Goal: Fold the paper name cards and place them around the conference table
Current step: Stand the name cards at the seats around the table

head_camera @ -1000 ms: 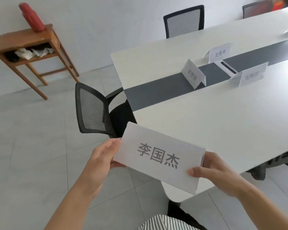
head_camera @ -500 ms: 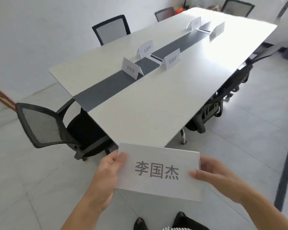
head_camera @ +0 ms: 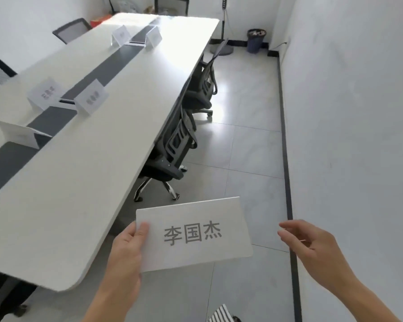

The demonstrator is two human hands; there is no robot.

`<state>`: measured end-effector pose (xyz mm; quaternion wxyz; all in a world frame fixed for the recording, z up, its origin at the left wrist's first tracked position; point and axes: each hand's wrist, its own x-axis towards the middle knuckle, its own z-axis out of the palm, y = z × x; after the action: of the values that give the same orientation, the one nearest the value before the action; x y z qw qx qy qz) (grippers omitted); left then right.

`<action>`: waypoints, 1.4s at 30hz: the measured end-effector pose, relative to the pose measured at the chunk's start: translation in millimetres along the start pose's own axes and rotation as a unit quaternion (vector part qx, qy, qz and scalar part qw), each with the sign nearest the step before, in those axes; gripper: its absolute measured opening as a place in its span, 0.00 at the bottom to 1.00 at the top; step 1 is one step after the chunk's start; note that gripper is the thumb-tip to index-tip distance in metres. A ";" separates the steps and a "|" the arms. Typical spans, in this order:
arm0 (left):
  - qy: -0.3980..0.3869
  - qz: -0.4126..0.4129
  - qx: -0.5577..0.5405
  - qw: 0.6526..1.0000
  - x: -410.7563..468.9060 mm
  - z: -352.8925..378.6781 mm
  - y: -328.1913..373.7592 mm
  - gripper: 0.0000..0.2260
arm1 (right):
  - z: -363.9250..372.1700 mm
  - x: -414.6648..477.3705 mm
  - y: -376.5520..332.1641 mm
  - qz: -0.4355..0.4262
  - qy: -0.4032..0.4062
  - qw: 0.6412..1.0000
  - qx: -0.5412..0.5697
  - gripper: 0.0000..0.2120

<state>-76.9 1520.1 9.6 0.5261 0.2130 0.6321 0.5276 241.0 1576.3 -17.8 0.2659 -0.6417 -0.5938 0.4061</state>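
Walls (head_camera: 349, 117): plain white. Floor (head_camera: 251, 163): large pale grey tiles, with a dark skirting strip (head_camera: 283, 140) along the right wall. Conference table (head_camera: 68, 194): long, white, rounded corners, with a dark grey centre strip (head_camera: 51, 117). Seating: two black office chairs (head_camera: 172, 145) (head_camera: 201, 89) pushed under the table's right side, a mesh-backed chair (head_camera: 71, 29) on the opposite side, and another (head_camera: 171, 4) at the far end. Far corner: dark waste bin (head_camera: 256, 41) and a pole on a round base (head_camera: 222, 49). Light: bright glare on the far tabletop and floor.

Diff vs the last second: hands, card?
The right hand let go of the white folded paper name card and moved off rightwards; the left hand alone pinches its left edge. View swung right along the white conference table. Card still printed side up, unplaced.
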 end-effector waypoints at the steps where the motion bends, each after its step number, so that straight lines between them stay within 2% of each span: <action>1: -0.007 -0.004 0.004 1.000 5.2 18.9 -1.1 0.12 | -15.4 7.1 9.0 0.004 0.011 1.000 -0.004 0.04; 5: -0.030 -0.013 0.019 0.999 24.4 76.6 5.4 0.12 | -57.7 36.0 33.1 0.014 0.029 0.999 0.008 0.04; 11: -0.055 0.001 0.051 0.997 86.1 137.2 27.2 0.12 | -80.5 102.9 52.1 0.039 0.046 0.998 0.032 0.04; 19: -0.092 0.007 0.070 0.993 235.0 225.8 80.2 0.11 | -112.3 226.7 47.4 0.098 0.100 0.988 0.061 0.05; 28: -0.159 0.036 0.113 0.980 390.1 360.4 158.6 0.14 | -164.7 376.0 38.9 0.152 0.149 0.971 0.107 0.06; 35: -0.144 0.018 0.104 0.984 514.7 476.4 185.4 0.13 | -224.8 549.0 61.3 0.164 0.157 0.966 0.126 0.05; 42: -0.100 0.040 0.090 0.990 626.4 574.2 242.4 0.13 | -306.8 766.8 11.5 0.095 0.099 0.980 0.144 0.05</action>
<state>141.8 2376.2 13.0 0.5437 0.3362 0.6120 0.4656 477.1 2367.8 -22.5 0.3729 -0.6872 -0.4366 0.4450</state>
